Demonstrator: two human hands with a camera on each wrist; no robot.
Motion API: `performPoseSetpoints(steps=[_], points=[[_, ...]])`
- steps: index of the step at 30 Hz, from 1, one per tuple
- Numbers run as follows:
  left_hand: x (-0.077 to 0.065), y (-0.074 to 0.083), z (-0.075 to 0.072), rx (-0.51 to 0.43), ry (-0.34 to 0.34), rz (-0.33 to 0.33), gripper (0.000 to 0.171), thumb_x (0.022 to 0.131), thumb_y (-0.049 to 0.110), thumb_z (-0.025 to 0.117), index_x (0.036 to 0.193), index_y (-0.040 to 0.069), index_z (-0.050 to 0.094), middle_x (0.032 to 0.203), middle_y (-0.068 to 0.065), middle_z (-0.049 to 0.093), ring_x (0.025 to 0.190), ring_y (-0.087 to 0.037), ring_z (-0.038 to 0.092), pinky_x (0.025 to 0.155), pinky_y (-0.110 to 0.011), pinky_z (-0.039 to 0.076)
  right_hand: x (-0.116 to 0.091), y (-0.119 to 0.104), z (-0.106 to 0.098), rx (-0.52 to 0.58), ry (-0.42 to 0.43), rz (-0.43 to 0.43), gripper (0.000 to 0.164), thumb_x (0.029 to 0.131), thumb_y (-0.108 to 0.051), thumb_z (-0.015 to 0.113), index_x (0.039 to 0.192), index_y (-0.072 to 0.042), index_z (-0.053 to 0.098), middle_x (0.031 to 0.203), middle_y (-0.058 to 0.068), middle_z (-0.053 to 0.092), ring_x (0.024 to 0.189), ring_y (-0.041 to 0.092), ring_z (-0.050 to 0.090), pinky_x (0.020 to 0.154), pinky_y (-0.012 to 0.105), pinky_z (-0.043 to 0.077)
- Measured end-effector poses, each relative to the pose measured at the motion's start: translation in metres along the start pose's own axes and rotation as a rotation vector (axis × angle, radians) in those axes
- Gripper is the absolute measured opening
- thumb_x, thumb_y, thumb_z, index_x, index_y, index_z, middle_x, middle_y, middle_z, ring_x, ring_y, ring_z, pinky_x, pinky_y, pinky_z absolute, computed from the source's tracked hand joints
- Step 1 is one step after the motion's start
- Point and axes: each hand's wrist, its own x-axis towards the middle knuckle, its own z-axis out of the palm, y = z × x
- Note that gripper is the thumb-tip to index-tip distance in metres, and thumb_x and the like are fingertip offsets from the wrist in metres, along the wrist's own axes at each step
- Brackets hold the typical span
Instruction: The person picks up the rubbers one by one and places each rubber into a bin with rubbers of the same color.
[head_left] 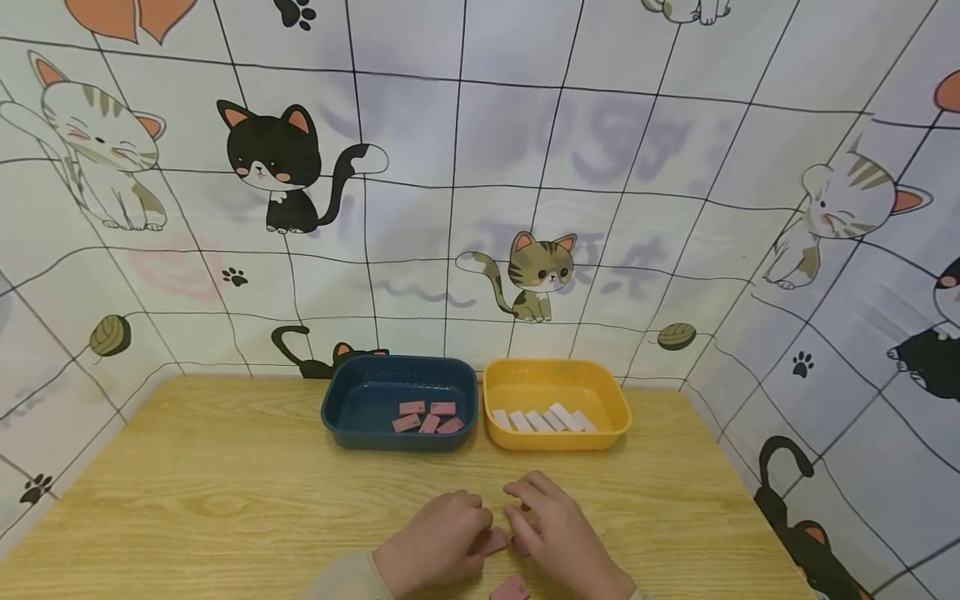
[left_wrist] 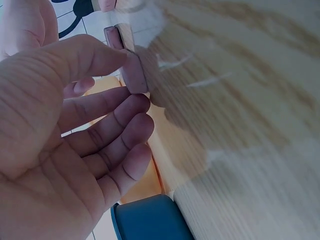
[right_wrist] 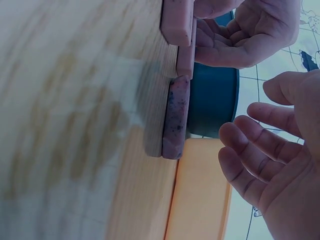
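Note:
My left hand (head_left: 442,537) pinches a pink eraser (head_left: 492,542) between thumb and forefinger, low over the wooden table. In the left wrist view that eraser (left_wrist: 134,72) lies at the thumb tip, the other fingers loosely bent. My right hand (head_left: 562,529) is just to its right, fingers apart and relaxed. Beside it in the right wrist view stands another pink eraser (right_wrist: 176,117) with dark smudges, a gap between it and the fingers. A third pink eraser (head_left: 510,589) lies at the near edge of the head view, partly cut off.
Behind the hands stands a dark blue tray (head_left: 337,425) with several pink erasers (head_left: 429,423) in it. Close to its right is a yellow tray (head_left: 617,412) with several white blocks (head_left: 540,421). A cat-print cloth (head_left: 420,208) hangs behind the wooden table (head_left: 225,475).

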Motion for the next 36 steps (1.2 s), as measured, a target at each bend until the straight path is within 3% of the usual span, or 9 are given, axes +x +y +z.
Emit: performPoseSetpoints(steps=[13, 24, 36], points=[[-0.003, -0.004, -0.001, -0.017, 0.02, 0.0, 0.029, 0.093, 0.02, 0.074, 0.068, 0.02, 0.059, 0.063, 0.012, 0.037, 0.057, -0.003, 0.035, 0.055, -0.017, 0.029, 0.0, 0.0, -0.001, 0.008, 0.01, -0.017, 0.014, 0.092, -0.004, 0.075, 0.105, -0.007, 0.074, 0.096, -0.001, 0.065, 0.08, 0.001, 0.057, 0.066, 0.021, 0.052], [-0.006, -0.013, -0.009, -0.044, 0.103, -0.042, 0.022, 0.094, 0.022, 0.073, 0.073, 0.017, 0.066, 0.069, 0.013, 0.045, 0.064, -0.002, 0.041, 0.059, -0.018, 0.039, 0.002, -0.001, -0.002, -0.005, -0.022, 0.017, 0.014, 0.094, -0.007, 0.073, 0.108, -0.008, 0.073, 0.1, -0.001, 0.066, 0.083, 0.0, 0.058, 0.069, 0.022, 0.054], [-0.016, -0.032, -0.03, -0.018, 0.271, -0.097, 0.01, 0.079, 0.008, 0.077, 0.083, 0.011, 0.069, 0.079, 0.005, 0.056, 0.072, -0.004, 0.048, 0.065, -0.022, 0.048, 0.012, -0.009, -0.003, 0.009, -0.048, 0.023, 0.016, 0.095, -0.01, 0.072, 0.111, -0.011, 0.073, 0.103, -0.002, 0.065, 0.084, 0.002, 0.057, 0.07, 0.022, 0.053]])
